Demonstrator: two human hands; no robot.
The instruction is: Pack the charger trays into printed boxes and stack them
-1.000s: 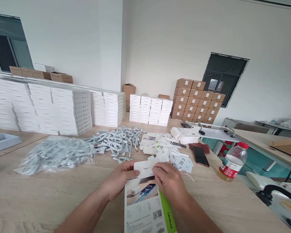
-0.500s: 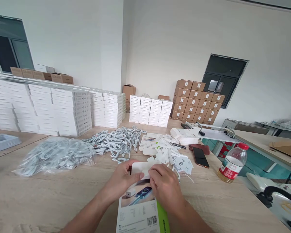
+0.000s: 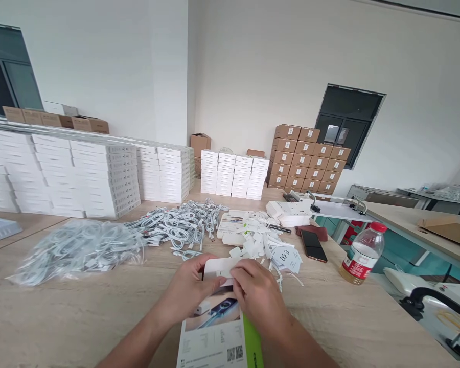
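A white and green printed box (image 3: 212, 337) stands before me at the bottom centre, with a picture of a phone and cable on its face. Its white top flap (image 3: 219, 267) is raised. My left hand (image 3: 191, 285) grips the upper left of the box, thumb across the flap. The fingers of my right hand (image 3: 257, 294) are pressed together on the flap's right part. Just beyond the hands lie loose white paper pieces (image 3: 258, 240) and a heap of white coiled cables (image 3: 184, 225). What is inside the box is hidden.
Bagged cables (image 3: 84, 248) lie at left, below stacked white boxes (image 3: 103, 179). A phone (image 3: 313, 246) and a bottle (image 3: 363, 253) stand or lie at right. More white boxes (image 3: 233, 174) are at the back; brown cartons (image 3: 304, 158) are piled beyond.
The view has turned slightly right, so the surroundings sit further left. The raised flap has tipped lower between my hands, which keep their hold.
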